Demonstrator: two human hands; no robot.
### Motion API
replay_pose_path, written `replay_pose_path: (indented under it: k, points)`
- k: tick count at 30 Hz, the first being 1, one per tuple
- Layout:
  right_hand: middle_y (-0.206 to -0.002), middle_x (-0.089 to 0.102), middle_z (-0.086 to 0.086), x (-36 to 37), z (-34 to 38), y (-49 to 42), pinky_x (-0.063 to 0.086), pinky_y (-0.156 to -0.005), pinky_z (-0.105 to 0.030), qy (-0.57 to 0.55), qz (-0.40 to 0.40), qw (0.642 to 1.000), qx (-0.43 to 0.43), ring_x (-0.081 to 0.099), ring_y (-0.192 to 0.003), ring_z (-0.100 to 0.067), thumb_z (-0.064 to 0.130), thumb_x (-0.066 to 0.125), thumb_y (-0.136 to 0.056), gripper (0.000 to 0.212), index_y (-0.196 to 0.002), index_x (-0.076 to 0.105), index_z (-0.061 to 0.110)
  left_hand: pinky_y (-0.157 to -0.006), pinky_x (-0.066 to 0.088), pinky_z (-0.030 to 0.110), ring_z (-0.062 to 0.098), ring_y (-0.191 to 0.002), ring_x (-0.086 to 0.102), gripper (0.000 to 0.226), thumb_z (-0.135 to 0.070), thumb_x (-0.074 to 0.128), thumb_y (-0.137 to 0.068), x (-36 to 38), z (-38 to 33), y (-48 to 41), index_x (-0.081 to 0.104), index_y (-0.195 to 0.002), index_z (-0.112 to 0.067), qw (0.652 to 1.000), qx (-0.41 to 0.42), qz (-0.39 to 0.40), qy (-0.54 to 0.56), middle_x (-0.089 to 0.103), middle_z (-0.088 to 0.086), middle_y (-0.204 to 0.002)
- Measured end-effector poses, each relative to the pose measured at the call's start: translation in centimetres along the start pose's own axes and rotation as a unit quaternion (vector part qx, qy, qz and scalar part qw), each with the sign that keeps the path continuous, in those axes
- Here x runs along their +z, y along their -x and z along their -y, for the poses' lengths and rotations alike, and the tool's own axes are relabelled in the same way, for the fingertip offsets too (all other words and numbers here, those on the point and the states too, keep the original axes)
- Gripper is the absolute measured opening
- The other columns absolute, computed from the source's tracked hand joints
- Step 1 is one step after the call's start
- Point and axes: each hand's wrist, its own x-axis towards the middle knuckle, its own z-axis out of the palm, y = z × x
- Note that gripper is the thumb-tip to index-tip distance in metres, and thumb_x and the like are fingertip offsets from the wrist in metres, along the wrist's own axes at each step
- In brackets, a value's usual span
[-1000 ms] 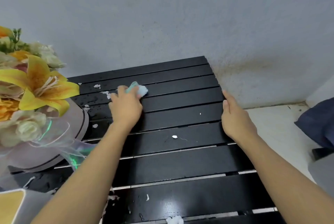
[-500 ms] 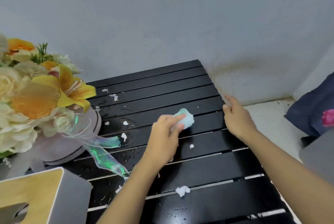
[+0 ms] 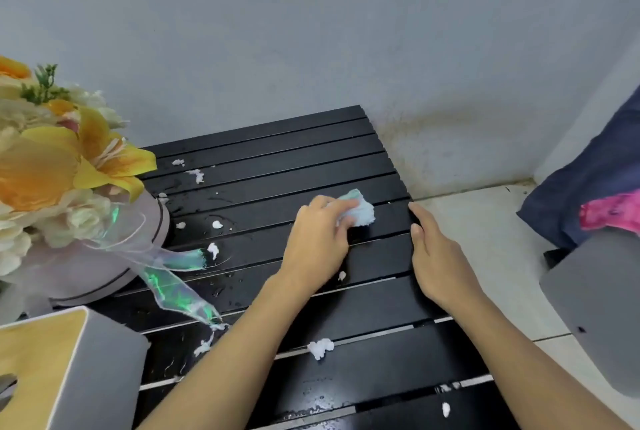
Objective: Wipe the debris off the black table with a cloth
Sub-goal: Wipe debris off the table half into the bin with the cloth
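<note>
- A bouquet [image 3: 52, 169] of yellow, orange and cream flowers is sitting in a round box [image 3: 104, 277] on the left of the table [image 3: 277, 166], hiding the slats there.
- A shiny, see-through ribbon [image 3: 173, 287] is trailing from the round box across the wet slats toward the near edge.
- A grey box [image 3: 69, 370] with a wood-coloured top is filling the near left corner.
- A grey wall [image 3: 311, 31] is standing behind the table, and its far edge looks to be up against it.
- A pale floor [image 3: 485, 239] is showing to the right, with blue fabric [image 3: 588, 187] and a grey object [image 3: 595, 308] lying at the frame's right side.
- The table is black and slatted, and its surface is glistening with water drops.
- White debris [image 3: 321, 348] is lying scattered on it: several small scraps near the bouquet, 1 larger lump between the 2 forearms, 1 bit near the front right, and 1 tiny bit beside the left wrist.
- The cloth [image 3: 358, 213] is a small, crumpled, light blue wad, sitting on a slat right of the table's middle, between the 2 hands.
- The left hand [image 3: 317, 246] is curling its fingers around the cloth's left side, gripping it and pressing it to the table.
- The right hand [image 3: 436, 256] is resting on the table's right edge with fingers straight and together, holding nothing, near the cloth but not touching it.
</note>
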Motion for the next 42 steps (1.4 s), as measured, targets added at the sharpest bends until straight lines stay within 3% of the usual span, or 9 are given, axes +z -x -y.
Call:
replay_pose_path:
  k: [3,7,16,19,22,27,30,35,42]
  points:
    - [-0.093,0.063,-0.003,0.1,-0.2,-0.3,0.048,-0.085,-0.04,-0.012,-0.002,1.0,0.003,0.059,-0.088,-0.023,0.034,0.023,-0.106,0.043,-0.149,0.028,0.036,-0.095,0.039,0.039,0.031,-0.11,0.051,0.033,-0.022,0.05,-0.096,-1.2,2.0,-4.9,0.061,-0.126,-0.028,0.991,-0.096,-0.095,-0.023,0.057,0.007,-0.123]
    - [-0.095,0.063,-0.003,0.3,-0.6,-0.7,0.045,-0.081,-0.037,-0.039,-0.002,0.999,0.014,0.058,-0.088,-0.02,0.034,0.023,-0.106,0.042,-0.147,0.029,0.039,-0.109,0.023,0.055,0.036,-0.134,0.032,0.037,-0.026,0.044,-0.097,0.2,4.9,-9.3,0.055,-0.132,-0.03,0.968,-0.212,-0.002,-0.136,0.046,0.006,-0.142]
    - [-0.091,0.061,-0.005,0.4,-0.7,-1.1,0.048,-0.084,-0.039,-0.063,-0.004,0.998,0.026,0.059,-0.084,-0.023,0.033,0.026,-0.105,0.041,-0.145,0.035,0.039,-0.115,0.018,0.034,0.021,-0.141,0.031,0.036,-0.018,0.05,-0.099,2.2,-1.6,-1.2,0.056,-0.133,-0.027,0.99,0.058,0.126,-0.022,0.048,-0.001,-0.144]
    - [-0.107,0.06,-0.005,0.0,-0.6,-0.8,0.045,-0.086,-0.034,-0.093,0.0,0.995,0.03,0.057,-0.093,-0.021,0.03,0.028,-0.105,0.041,-0.145,0.037,0.036,-0.111,0.028,0.018,-0.003,-0.126,0.044,0.032,-0.012,0.058,-0.095,0.1,-3.0,1.7,0.064,-0.124,-0.024,0.973,0.072,0.159,0.151,0.056,-0.01,-0.133]
    - [-0.092,0.061,-0.003,-1.3,-0.7,0.5,0.043,-0.081,-0.036,-0.105,0.001,0.994,0.032,0.057,-0.085,-0.02,0.03,0.029,-0.105,0.041,-0.145,0.036,0.037,-0.08,0.041,0.003,-0.011,-0.089,0.059,0.028,-0.012,0.06,-0.093,-3.7,-1.1,0.6,0.066,-0.118,-0.023,0.981,-0.061,-0.028,0.184,0.062,-0.007,-0.111]
    - [-0.125,0.047,0.025,-3.9,-3.0,7.3,0.027,-0.096,-0.019,-0.121,0.108,0.985,0.052,0.043,-0.117,0.0,0.04,0.031,-0.104,0.04,-0.143,0.027,0.051,-0.102,0.031,0.037,0.034,-0.118,0.047,0.034,-0.036,0.054,-0.093,-4.4,6.2,-1.0,0.062,-0.126,-0.032,0.98,-0.181,0.001,-0.081,0.052,0.008,-0.133]
    - [-0.135,0.032,0.037,-3.4,-3.5,9.8,0.019,-0.105,-0.015,-0.156,0.087,0.982,0.057,0.032,-0.131,0.005,0.044,0.027,-0.103,0.039,-0.141,0.022,0.056,-0.098,0.035,0.045,0.042,-0.105,0.045,0.033,-0.026,0.056,-0.094,-2.1,3.9,0.8,0.061,-0.127,-0.027,0.978,-0.163,-0.01,-0.128,0.047,0.015,-0.131]
    - [-0.135,0.056,0.006,-2.7,-3.6,9.9,0.039,-0.103,-0.039,-0.05,0.048,0.993,0.091,0.051,-0.123,-0.022,0.053,0.017,-0.102,0.046,-0.147,0.024,0.049,-0.093,0.035,0.033,0.029,-0.099,0.048,0.029,-0.017,0.057,-0.094,-1.0,-2.0,6.4,0.065,-0.119,-0.03,0.993,0.047,0.107,0.001,0.053,0.0,-0.122]
    - [-0.103,0.068,0.0,-2.7,-3.1,10.0,0.049,-0.085,-0.04,0.062,0.017,0.993,0.096,0.06,-0.094,-0.024,0.051,0.01,-0.102,0.047,-0.148,0.022,0.049,-0.101,0.04,0.046,0.038,-0.111,0.045,0.033,-0.028,0.049,-0.097,1.8,-2.8,-1.8,0.059,-0.128,-0.032,0.994,-0.091,0.049,0.023,0.042,0.004,-0.133]
